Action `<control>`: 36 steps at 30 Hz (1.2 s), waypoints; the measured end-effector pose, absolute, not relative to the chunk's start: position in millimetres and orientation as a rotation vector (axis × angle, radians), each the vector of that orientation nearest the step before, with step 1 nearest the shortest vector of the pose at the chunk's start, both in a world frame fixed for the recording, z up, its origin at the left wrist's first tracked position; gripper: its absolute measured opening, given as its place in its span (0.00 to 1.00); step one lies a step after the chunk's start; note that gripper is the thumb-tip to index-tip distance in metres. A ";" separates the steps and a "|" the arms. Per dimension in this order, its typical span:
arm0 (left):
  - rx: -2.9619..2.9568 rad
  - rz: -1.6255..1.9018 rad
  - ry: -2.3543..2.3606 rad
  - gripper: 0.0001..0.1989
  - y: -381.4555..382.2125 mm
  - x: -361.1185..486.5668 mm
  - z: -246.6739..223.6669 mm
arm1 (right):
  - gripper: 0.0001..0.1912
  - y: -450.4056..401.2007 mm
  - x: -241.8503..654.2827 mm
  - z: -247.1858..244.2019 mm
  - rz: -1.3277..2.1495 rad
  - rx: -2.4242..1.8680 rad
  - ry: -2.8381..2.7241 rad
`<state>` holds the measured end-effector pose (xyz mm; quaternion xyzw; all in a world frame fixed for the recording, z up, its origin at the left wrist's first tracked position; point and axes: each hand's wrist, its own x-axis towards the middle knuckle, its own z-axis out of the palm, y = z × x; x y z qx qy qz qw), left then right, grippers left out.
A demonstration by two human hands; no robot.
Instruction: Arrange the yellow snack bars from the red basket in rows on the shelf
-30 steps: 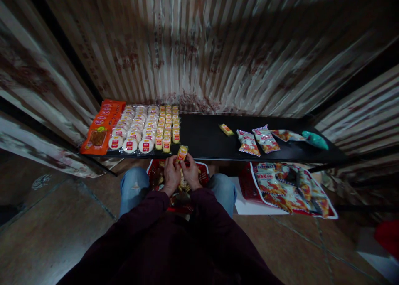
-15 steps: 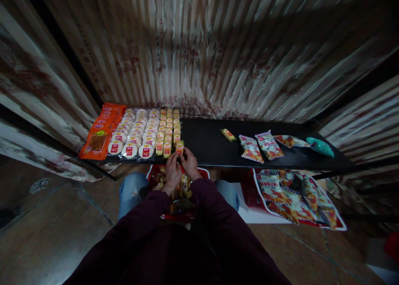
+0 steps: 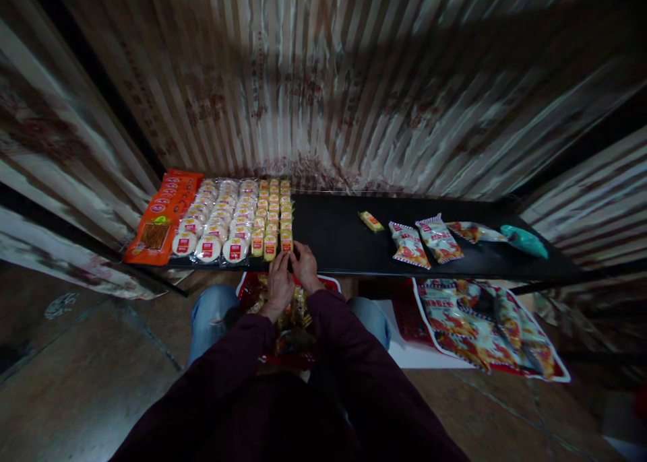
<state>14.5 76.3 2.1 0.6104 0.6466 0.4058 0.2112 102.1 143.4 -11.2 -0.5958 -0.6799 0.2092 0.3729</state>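
Observation:
On the black shelf (image 3: 333,240), small yellow wrapped snacks stand in three columns. At the near end of the right column is a yellow snack packet (image 3: 286,240), with the fingers of both hands on its near side. My left hand (image 3: 280,281) has its fingertips pressed against the packet's lower edge. My right hand (image 3: 305,267) closes on its right lower corner, thumb and finger near together. Columns of round white wrapped cakes (image 3: 207,248) lie to the left, beside an orange bag (image 3: 162,223).
A single yellow packet (image 3: 371,221), two chip bags (image 3: 409,244), another bag and a green packet (image 3: 524,240) lie on the shelf's right. Below are a red basket of snacks (image 3: 329,282) between the knees and another basket (image 3: 424,314) holding chip bags.
The yellow packet at the near end has moved slightly left and back, now in line with its column. Both hands moved with it. The whole view has shifted slightly.

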 end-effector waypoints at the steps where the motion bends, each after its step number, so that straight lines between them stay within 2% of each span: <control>1: 1.707 1.130 1.796 0.29 76.6 14.0 1.1 | 0.18 143.9 102.0 -11.5 0.535 -1.522 -1.736; 14: 1.836 1.170 1.799 0.26 81.8 2.9 -0.8 | 0.19 140.2 95.6 -13.1 0.527 -1.500 -1.685; 21: 1.789 1.174 1.729 0.30 80.1 3.4 -1.8 | 0.20 138.2 92.8 -10.4 0.476 -1.549 -1.700; 36: 1.787 1.135 1.666 0.30 86.2 4.8 3.5 | 0.20 145.4 99.0 -9.8 0.610 -1.497 -1.716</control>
